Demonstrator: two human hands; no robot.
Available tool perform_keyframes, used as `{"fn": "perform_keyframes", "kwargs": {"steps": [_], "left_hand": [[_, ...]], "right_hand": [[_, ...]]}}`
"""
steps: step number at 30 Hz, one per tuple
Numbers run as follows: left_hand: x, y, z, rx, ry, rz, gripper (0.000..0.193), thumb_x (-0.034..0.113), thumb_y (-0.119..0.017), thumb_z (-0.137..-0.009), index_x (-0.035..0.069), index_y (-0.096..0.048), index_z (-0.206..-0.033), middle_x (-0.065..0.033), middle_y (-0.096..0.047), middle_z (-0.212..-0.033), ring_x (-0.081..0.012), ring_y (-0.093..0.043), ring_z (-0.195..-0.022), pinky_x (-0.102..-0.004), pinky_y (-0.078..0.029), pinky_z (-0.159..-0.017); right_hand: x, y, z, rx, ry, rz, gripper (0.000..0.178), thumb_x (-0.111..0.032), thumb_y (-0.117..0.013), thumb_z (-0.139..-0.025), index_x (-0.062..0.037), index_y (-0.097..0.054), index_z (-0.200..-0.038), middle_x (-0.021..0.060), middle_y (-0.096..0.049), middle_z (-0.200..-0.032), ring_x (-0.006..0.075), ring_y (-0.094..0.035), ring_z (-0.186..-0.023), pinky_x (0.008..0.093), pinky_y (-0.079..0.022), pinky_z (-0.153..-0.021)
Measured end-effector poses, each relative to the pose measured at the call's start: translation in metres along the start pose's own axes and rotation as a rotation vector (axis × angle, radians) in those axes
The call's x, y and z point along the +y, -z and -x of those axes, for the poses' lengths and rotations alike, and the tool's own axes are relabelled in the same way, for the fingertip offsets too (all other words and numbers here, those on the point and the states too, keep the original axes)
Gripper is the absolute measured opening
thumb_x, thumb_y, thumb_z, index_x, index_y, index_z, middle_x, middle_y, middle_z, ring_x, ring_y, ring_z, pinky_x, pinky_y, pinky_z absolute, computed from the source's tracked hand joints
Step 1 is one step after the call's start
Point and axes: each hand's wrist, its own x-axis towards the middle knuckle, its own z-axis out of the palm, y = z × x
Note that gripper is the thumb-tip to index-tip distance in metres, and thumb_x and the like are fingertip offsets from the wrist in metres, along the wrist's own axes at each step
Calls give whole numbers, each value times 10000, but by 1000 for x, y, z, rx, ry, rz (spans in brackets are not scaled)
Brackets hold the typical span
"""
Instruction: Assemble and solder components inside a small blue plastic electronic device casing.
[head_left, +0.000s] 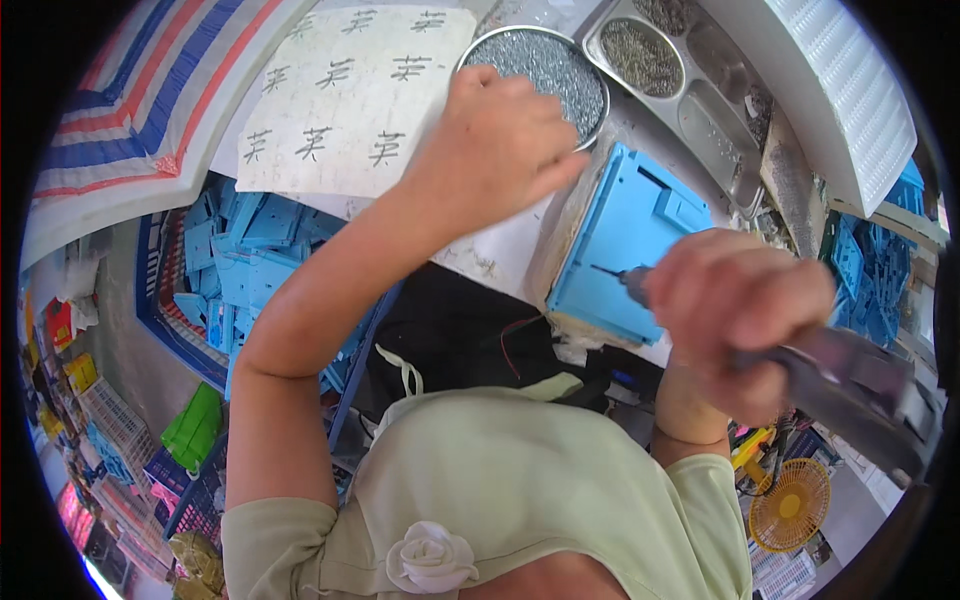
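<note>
My left hand (505, 150) is at the near edge of a round metal bowl (556, 62) filled with small silver screws. Its fingers are curled and the tips are hidden, so what they pinch, if anything, does not show. My right hand (735, 310) grips a dark electric screwdriver (850, 390), blurred by motion. The thin bit of the screwdriver points left, over a flat light-blue plastic panel (610, 265). That panel lies on a block on the white table, with a raised rectangular part near its far right corner.
A steel compartment tray (685, 110) with small metal parts stands behind the panel. A paper sheet (345, 110) with handwriting lies at far left. To the left, a blue crate (165, 320) holds many blue plastic parts. More blue parts (880, 270) are at right, above a yellow fan (790, 505).
</note>
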Motion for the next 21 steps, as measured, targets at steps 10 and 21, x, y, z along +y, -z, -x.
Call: {"fn": "perform_keyframes", "kwargs": {"steps": [10,21], "left_hand": [[65,15,33,-20,46,397,167,105,-810,-769,150,-707,-893,39,-676,-849,-175,-621,-852,-413,-340,-943],[71,22,43,-87,-60,186,302,138,-854,-683,137,-703,-945,2,-682,-915,-207,-626,-919,-427,-351,-959]], "right_hand": [[-13,3,0,-73,58,-14,244,-357,-646,-1004,-154,-525,-1066,-80,-585,-658,77,-559,-515,269,-462,-513],[-16,-16,15,29,33,-8,271,-345,-676,-994,-122,-526,-1029,-49,-560,-616,112,-530,-477,300,-448,-500]]}}
